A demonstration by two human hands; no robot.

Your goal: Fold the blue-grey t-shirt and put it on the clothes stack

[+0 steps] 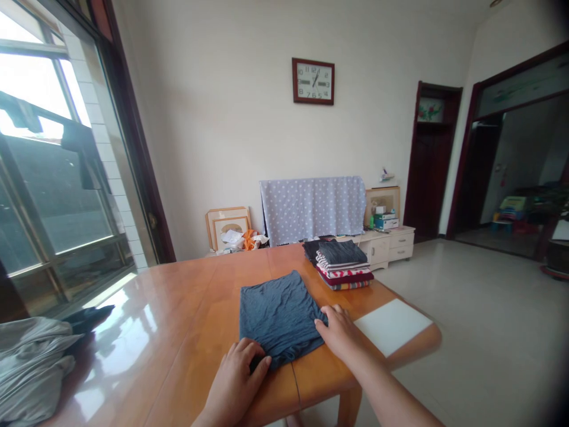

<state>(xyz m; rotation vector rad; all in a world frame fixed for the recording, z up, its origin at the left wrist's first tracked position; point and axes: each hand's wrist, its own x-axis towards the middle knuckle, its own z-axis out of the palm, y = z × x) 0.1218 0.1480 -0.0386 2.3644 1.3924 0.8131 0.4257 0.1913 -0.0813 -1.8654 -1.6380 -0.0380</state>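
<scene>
A dark blue-grey garment (280, 314), folded into a rough square with some creases, lies on the wooden table in front of me. At its near left corner, my left hand (240, 373) has curled fingers pinching the fabric. My right hand (336, 329) grips the right edge, thumb and fingers closed around the cloth there. Part of the fabric under both hands is hidden. Beyond it stands a stack of folded clothes (344, 265), dark on top, with striped, red-and-white and maroon layers below.
A pale rectangular sheet (394, 326) lies by the right edge of the wooden table (191, 296). Loose grey clothes (33, 362) are heaped at the left. Behind the table are a polka-dot cloth cover (313, 207), a white cabinet (400, 244) and leaning frames (213, 222).
</scene>
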